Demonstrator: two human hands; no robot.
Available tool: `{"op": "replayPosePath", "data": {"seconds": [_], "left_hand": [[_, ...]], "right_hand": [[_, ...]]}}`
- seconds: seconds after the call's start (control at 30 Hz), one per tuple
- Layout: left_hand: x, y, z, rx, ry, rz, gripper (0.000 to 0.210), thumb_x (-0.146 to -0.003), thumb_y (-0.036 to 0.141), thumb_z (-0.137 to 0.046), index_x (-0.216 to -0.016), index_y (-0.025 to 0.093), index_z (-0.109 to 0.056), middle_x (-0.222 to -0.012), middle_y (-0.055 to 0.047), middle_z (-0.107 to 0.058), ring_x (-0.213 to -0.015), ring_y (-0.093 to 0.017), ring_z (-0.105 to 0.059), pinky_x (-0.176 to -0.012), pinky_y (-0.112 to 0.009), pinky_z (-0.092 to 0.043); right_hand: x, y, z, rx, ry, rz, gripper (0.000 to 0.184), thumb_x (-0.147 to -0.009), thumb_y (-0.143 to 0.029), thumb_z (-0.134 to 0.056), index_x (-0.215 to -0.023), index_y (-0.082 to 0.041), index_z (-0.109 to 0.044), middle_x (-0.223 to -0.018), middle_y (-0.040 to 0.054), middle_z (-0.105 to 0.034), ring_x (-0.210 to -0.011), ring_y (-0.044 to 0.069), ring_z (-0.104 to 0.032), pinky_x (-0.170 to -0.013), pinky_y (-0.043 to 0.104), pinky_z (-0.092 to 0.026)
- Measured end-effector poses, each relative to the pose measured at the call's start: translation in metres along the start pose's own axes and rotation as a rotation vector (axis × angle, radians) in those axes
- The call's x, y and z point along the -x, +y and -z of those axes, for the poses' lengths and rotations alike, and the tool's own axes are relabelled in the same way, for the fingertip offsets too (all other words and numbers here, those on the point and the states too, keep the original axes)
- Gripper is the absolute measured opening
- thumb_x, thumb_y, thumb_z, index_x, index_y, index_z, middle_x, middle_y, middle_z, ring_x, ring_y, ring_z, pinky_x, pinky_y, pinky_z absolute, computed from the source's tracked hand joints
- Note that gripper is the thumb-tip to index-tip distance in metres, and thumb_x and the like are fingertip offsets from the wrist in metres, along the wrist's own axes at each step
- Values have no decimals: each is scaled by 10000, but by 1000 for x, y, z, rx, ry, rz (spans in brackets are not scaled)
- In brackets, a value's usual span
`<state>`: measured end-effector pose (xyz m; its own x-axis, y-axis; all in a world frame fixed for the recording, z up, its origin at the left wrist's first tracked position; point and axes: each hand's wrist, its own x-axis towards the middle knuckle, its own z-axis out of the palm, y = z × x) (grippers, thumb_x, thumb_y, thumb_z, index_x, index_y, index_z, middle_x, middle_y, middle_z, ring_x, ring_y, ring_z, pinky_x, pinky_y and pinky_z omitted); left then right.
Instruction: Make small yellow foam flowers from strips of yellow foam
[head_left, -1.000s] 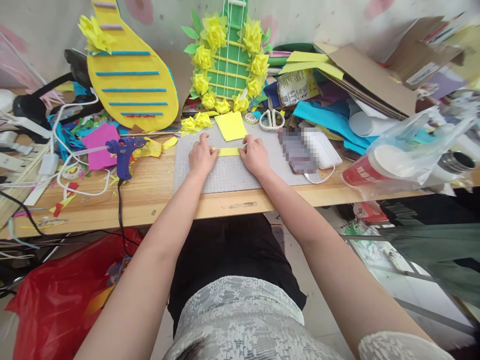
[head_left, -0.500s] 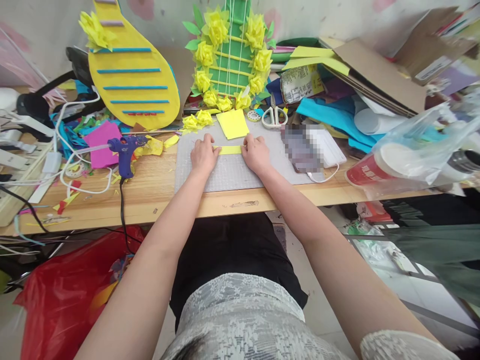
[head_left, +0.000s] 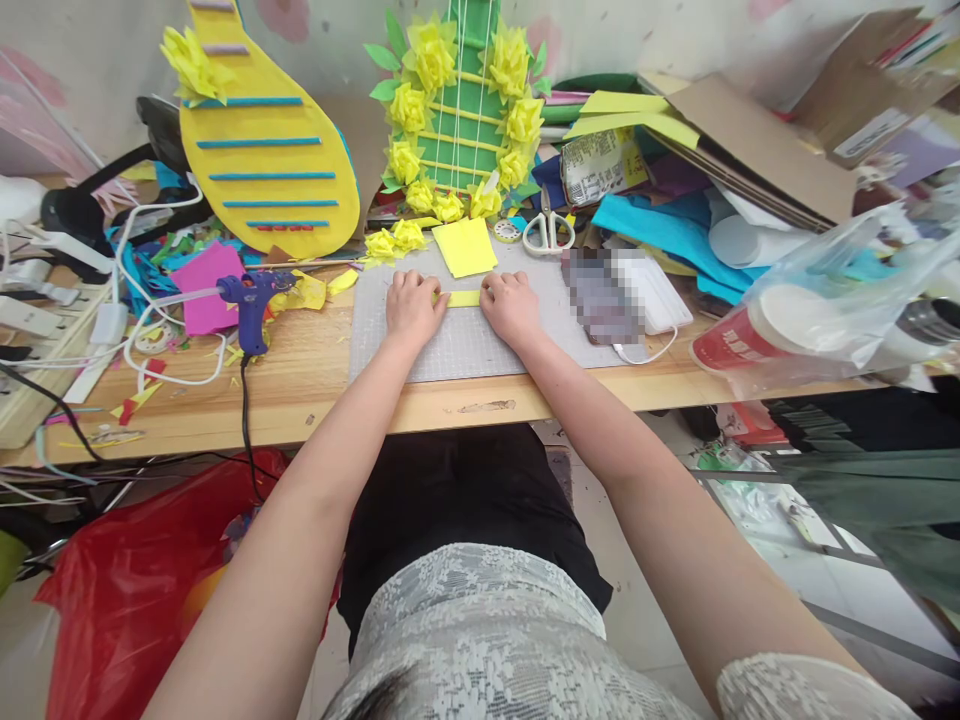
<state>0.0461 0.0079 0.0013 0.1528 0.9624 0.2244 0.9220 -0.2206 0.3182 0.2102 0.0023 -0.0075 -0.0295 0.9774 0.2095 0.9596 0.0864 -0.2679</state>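
A narrow strip of yellow paper (head_left: 463,299) lies across the grey cutting mat (head_left: 465,350). At its left end is my left hand (head_left: 415,307), fingers curled and thumb pressed onto the paper. My right hand (head_left: 511,305) grips the other end in the same way, partly covering it. Just beyond the strip rests a stack of square yellow paper (head_left: 465,247). Several yellow paper flowers (head_left: 395,240) lie to the left of that stack, and white-handled scissors (head_left: 549,232) to its right.
A purple glue gun (head_left: 253,310) stands on the left, its cord hanging over the edge. On the right are a blurred-out device (head_left: 600,300), a white power bank (head_left: 656,292) and a red cup (head_left: 742,335). Behind stand a yellow lute-shaped cutout (head_left: 270,190) and a green flower-trimmed one (head_left: 469,130).
My left hand has slid slightly to the right along the strip, so less of the yellow paper shows between my hands. My right hand stays nearly in place.
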Motion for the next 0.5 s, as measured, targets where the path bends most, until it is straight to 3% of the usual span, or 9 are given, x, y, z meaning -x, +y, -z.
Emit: {"op": "replayPosePath", "data": {"seconds": [0.27, 0.4, 0.5], "left_hand": [[5, 9, -4, 6, 33, 91, 282, -819, 447, -599, -992, 225, -622, -1148, -135, -547, -1201, -339, -425, -1034, -437, -331], [6, 8, -5, 20, 36, 98, 293, -808, 460, -609, -986, 228, -616, -1149, -134, -540, -1198, -337, -424, -1036, -438, -328], [5, 7, -5, 28, 32, 113, 296, -793, 460, -629, -986, 237, -609, -1156, -127, -536, -1199, -334, -420, -1040, -442, -323]], "right_hand": [[1, -16, -1, -16, 15, -8, 356, -874, -415, -493, -1048, -112, -564, -1128, 226, -587, -1125, 346, -467, -816, 465, -486], [3, -24, 0, 1, -3, -29, 375, -862, -396, -504, -1099, -107, -543, -1174, 234, -549, -1141, 355, -453, -822, 496, -487], [5, -21, 4, 8, -42, -39, 311, -869, -285, -467, -1121, -119, -540, -1189, 231, -538, -1154, 353, -446, -814, 491, -488]]}}
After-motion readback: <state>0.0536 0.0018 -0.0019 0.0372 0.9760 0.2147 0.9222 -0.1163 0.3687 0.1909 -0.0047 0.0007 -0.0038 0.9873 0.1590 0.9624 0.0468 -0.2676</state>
